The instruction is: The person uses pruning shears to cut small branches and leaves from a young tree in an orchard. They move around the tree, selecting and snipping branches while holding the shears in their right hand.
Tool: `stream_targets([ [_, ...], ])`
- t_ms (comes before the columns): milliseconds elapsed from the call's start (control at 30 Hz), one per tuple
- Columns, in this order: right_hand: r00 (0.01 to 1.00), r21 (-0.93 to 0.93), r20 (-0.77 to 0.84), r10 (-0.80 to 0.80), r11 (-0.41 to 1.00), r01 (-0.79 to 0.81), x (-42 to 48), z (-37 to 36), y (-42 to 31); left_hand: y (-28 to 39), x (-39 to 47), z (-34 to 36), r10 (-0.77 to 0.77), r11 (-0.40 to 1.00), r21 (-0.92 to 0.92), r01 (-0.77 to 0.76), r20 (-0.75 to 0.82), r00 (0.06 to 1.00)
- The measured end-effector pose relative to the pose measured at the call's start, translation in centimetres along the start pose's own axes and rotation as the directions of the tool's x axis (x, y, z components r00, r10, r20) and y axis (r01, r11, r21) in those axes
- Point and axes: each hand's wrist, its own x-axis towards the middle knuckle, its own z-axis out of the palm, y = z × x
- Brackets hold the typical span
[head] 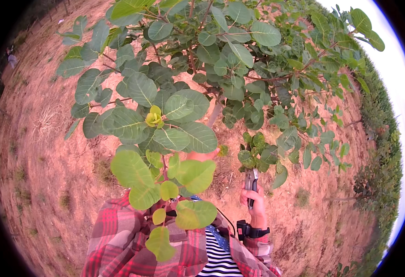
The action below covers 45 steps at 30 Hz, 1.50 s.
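Note:
A leafy shrub or small tree with round green leaves (188,104) spreads before me. My right hand (254,200) is closed around the handles of pruning shears (251,178), held upright. The head of the shears meets a cluster of curled, mottled leaves (258,152), which hides the blades. My left hand (202,155) is mostly behind the leaves; a fingertip shows beside a small yellowish leaf (223,150), and whether it holds anything is hidden. Young yellow-green leaves (195,176) hang close before my chest.
Dry reddish soil (57,166) with tufts of grass surrounds the shrub. Its pale trunk (215,112) rises behind the leaves. Further shrubs (379,173) line the right side. Leafy branches reach over my left arm.

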Motion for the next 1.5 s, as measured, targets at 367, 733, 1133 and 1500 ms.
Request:
stream_targets([
  [367, 0.999, 0.3, 0.039, -0.016, 0.954, 0.004, -0.6, -2.1, 0.3, -0.3, -0.1, 0.8, 0.033, 0.999, 0.044, -0.031, -0.042, 0.999],
  [733, 0.995, 0.029, 0.091, 0.03, 0.999, -0.033, -1.0, -1.5, 0.6, 1.3, -0.2, -0.1, -0.053, 0.998, 0.04, 0.049, 0.105, 0.993],
  [1133, 0.992, -0.368, 0.126, -0.018, 0.928, 0.063, -2.5, -2.9, 1.5, 4.0, -1.4, -1.8, 0.057, 0.997, -0.06, -0.05, 0.125, 0.991],
  [1500, 0.978, -0.073, 0.189, -0.087, 0.992, 0.102, -8.2, -5.8, -0.7, 10.2, -3.6, -0.5, 0.423, 0.864, 0.22, -0.453, 0.169, 0.89],
])
